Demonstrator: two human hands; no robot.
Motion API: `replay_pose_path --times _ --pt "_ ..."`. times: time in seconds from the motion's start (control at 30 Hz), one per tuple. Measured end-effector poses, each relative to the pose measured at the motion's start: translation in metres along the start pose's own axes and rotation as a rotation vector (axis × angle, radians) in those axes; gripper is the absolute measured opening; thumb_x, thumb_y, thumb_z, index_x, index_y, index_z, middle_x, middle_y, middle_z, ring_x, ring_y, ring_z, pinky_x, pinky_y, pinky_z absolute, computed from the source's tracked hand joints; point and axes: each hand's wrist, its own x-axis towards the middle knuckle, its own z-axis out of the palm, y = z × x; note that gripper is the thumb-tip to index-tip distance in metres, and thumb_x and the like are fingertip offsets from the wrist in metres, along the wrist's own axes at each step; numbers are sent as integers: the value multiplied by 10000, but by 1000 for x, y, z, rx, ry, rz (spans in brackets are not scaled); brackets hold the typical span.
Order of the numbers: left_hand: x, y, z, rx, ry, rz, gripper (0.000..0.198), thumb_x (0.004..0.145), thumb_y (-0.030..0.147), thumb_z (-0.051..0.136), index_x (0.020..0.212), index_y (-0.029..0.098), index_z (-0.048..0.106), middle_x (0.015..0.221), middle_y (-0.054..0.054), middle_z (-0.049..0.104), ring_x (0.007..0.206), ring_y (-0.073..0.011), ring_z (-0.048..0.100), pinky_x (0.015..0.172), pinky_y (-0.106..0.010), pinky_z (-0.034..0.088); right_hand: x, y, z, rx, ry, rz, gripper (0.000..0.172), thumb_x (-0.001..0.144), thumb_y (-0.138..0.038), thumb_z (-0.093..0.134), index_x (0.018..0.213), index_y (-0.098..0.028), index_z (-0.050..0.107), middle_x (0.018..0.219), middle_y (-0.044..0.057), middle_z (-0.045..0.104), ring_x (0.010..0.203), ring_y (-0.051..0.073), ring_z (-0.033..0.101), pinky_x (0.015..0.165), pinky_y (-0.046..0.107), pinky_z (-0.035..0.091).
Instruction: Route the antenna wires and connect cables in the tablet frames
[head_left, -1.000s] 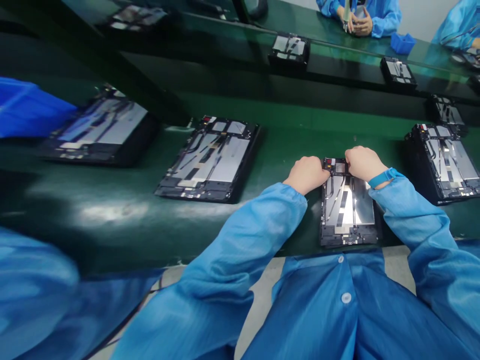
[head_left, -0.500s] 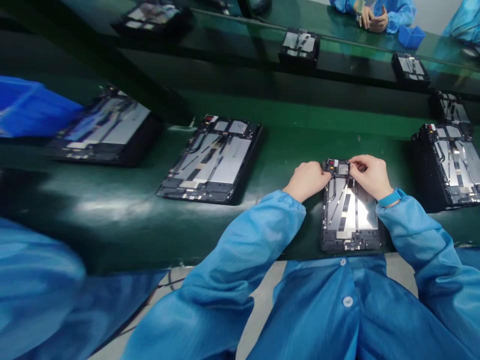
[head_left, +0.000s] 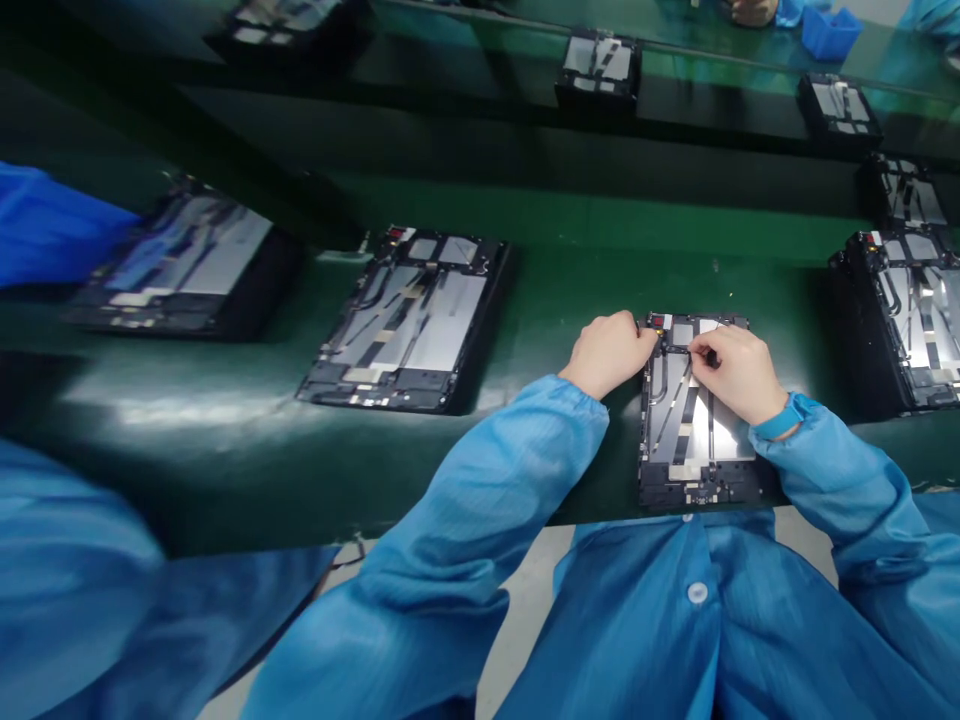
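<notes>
An opened tablet (head_left: pixel 666 430) lies on the green bench in front of me, its silver battery area, dark ribbon cables and black lower section facing up. My left hand (head_left: pixel 611 352) has its fingers closed at the tablet's upper left corner, with the thumb on the edge. Over the upper middle, my right hand (head_left: pixel 736 370) makes a pinch, thumb and forefinger meeting near the top end of a thin strip. Whatever sits between those fingertips is too small to make out. The same hand covers part of the tablet's upper right.
Left of me stands a stack of similar opened tablets (head_left: pixel 405 320), with another stack (head_left: pixel 202 255) and a blue bin (head_left: pixel 56 225) beyond. A tall stack (head_left: pixel 911 310) is at the right. More units (head_left: pixel 600 65) rest on a raised shelf. A blue sleeve (head_left: pixel 67 580) shows at lower left.
My right hand has moved slightly left and down, from the tablet's top part toward the upper ends of the cables. My left hand stays at the corner. The view has shifted a little.
</notes>
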Motion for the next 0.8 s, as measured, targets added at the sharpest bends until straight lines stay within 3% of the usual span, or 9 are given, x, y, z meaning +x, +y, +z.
replay_pose_path --times 0.13,0.23,0.37,0.5,0.6,0.7,0.8 --pt "2 0 -3 3 -17 16 294 888 306 486 927 143 729 989 -204 776 1027 -386 731 880 -440 557 -9 -7 -3 -4 -62 -57 183 845 -100 595 861 -204 746 847 64 764 834 215 684 827 330 504" --pt "3 -3 -6 -59 -13 24 192 840 285 516 812 180 675 848 -143 755 917 -333 731 822 -394 539 -12 -6 -3 113 -88 -157 176 819 -83 600 842 -199 729 813 43 749 770 184 668 784 301 506" --pt "-1 -20 -9 -412 -68 -15 81 781 266 527 714 222 539 532 -5 556 564 -193 600 577 -291 439 -14 2 2 246 -28 -201 173 809 -75 601 830 -204 715 790 18 733 704 153 631 729 275 503" --pt "-14 -43 -11 -867 -157 -36 96 709 237 551 728 228 457 548 55 431 421 -97 400 429 -231 224 -15 5 7 293 15 -176 180 812 -74 596 820 -214 710 785 10 729 688 146 616 719 275 509" --pt "-21 -56 -13 -1047 -233 12 117 723 278 558 743 231 453 585 50 414 440 -95 388 438 -231 240 -17 6 9 317 30 -170 179 822 -80 592 820 -212 714 791 14 733 692 146 619 727 277 516" --pt "-21 -63 -13 -905 -172 -11 90 746 289 509 731 242 434 594 29 404 487 -132 424 476 -260 314 -18 6 10 317 15 -144 177 829 -90 595 826 -218 718 804 12 736 702 147 623 732 279 521" --pt "-18 -63 -8 -324 14 -96 65 738 253 538 730 240 476 612 -6 469 603 -199 534 576 -310 408 -19 7 11 329 30 -143 181 821 -79 595 823 -210 721 805 15 738 704 146 628 737 277 524"
